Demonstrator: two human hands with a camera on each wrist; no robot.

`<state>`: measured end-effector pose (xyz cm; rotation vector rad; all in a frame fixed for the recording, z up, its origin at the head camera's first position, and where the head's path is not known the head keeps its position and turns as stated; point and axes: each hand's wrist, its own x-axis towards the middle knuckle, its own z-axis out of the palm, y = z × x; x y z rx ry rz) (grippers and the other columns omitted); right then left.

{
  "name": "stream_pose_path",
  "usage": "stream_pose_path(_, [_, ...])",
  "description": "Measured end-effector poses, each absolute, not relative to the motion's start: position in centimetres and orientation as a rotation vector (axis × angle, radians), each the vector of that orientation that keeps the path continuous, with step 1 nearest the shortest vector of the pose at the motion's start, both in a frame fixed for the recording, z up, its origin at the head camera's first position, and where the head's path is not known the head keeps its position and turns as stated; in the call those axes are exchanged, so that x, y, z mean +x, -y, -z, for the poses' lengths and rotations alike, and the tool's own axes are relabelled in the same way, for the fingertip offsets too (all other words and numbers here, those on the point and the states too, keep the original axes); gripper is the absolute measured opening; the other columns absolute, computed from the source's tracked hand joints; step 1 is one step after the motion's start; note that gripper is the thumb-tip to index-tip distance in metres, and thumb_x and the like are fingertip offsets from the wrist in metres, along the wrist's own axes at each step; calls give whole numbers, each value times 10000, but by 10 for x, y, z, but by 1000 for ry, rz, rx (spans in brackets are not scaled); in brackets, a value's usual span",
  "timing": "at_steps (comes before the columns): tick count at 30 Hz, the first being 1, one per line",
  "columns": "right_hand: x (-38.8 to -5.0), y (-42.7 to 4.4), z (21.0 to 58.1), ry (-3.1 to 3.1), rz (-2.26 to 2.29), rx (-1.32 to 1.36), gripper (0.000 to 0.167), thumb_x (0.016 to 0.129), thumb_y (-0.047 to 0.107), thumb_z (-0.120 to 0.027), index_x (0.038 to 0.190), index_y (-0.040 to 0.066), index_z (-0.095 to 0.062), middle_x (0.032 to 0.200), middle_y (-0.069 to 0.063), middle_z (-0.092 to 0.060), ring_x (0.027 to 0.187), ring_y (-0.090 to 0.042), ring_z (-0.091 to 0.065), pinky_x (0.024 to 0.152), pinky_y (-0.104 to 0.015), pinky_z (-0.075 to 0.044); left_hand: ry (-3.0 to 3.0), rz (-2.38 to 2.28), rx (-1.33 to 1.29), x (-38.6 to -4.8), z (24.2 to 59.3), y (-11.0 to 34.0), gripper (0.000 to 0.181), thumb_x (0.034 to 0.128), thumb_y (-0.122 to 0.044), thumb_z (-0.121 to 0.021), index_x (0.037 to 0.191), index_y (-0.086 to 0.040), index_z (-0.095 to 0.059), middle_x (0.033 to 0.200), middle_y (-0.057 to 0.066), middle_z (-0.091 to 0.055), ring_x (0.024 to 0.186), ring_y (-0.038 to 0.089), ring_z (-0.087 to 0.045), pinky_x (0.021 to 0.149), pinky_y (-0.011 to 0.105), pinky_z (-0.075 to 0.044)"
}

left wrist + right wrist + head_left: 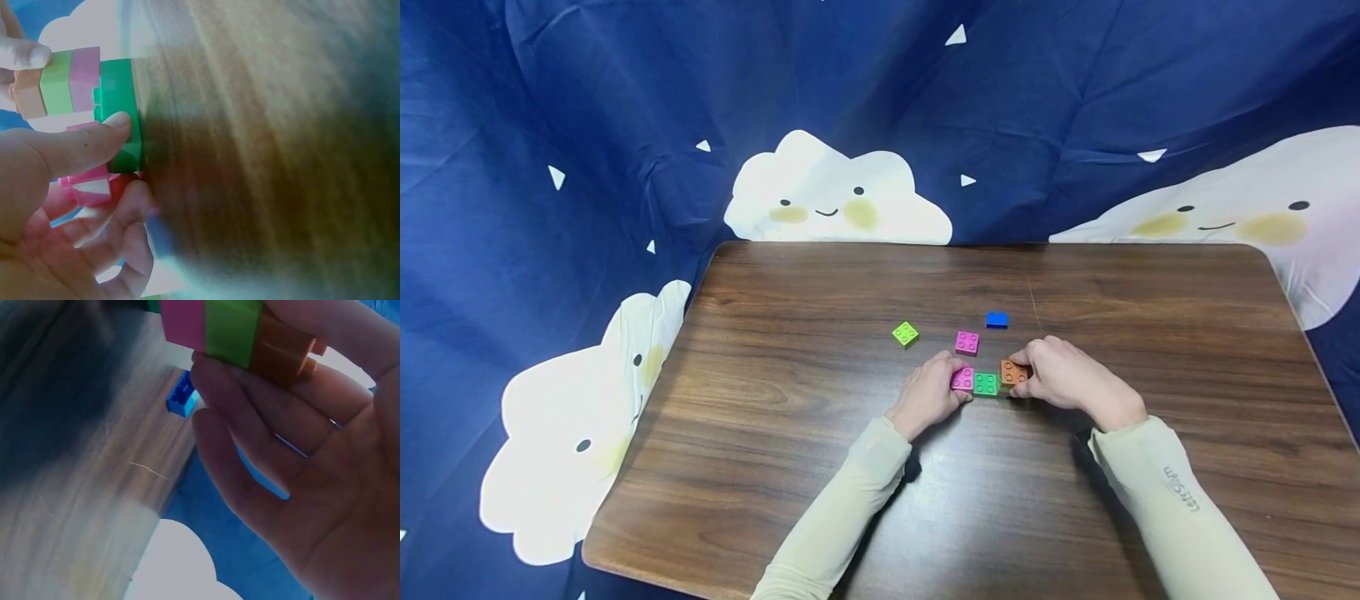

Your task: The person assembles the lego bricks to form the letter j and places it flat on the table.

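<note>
My left hand grips a green toy brick, its thumb along the brick's side. A pink brick sits on the green brick's left end, by the left fingers. My right hand pinches a stack of bricks: orange on top, lime green in the middle, pink at the bottom. This stack stands at the green brick's right end, its pink bottom close to the studs in the left wrist view. Whether it is fully seated on them I cannot tell.
Beyond the hands on the brown wooden table lie a loose lime brick, a loose pink brick and a blue brick, tipped with its hollow side showing in the right wrist view. A blue cloud-patterned cloth hangs behind.
</note>
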<state>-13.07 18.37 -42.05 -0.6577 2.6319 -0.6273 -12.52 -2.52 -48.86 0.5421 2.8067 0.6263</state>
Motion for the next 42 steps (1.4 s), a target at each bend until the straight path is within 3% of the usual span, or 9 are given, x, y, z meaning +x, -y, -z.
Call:
stream_pose_path(5, [-133, -188, 429, -2631, 699, -584, 408, 746, 208, -793, 1103, 24, -720, 892, -22, -718, 719, -131, -544, 634, -279, -442, -2811, -617, 548, -125, 488, 26, 443, 778, -270, -791, 1193, -172, -671, 909, -54, -571, 739, 72, -517, 641, 213, -451])
stream_pose_path(13, [-133, -195, 439, -2653, 819, -588, 375, 716, 240, -822, 1045, 77, -748, 954, -37, -727, 811, -135, -598, 701, -303, -474, -2818, -623, 556, -125, 489, 26, 439, 777, -265, -792, 1191, -178, -674, 939, -54, -592, 759, 74, -540, 657, 216, -469])
stream_pose_path(20, [-131, -199, 451, -2645, 898, -530, 316, 726, 266, -831, 998, 128, -748, 901, 26, -694, 786, -130, -572, 688, -262, -448, -2819, -611, 556, -125, 490, 27, 441, 777, -274, -793, 1190, -172, -674, 980, -45, -613, 814, 91, -576, 701, 234, -491])
stream_pose_path(34, [-128, -196, 456, -2650, 948, -494, 311, 728, 263, -829, 988, 117, -741, 891, 25, -663, 771, -118, -546, 681, -260, -435, -2798, -617, 543, -125, 489, 26, 452, 786, -274, -786, 1210, -172, -666, 1001, -42, -608, 824, 91, -572, 704, 236, -489])
stream_pose_path(42, [-122, -197, 473, -2644, 1102, -389, 446, 748, 311, -826, 1101, 69, -702, 938, -30, -676, 827, -158, -575, 734, -287, -448, -2811, -627, 545, -125, 489, 25, 439, 780, -269, -791, 1191, -169, -673, 990, -39, -609, 822, 94, -574, 710, 240, -493])
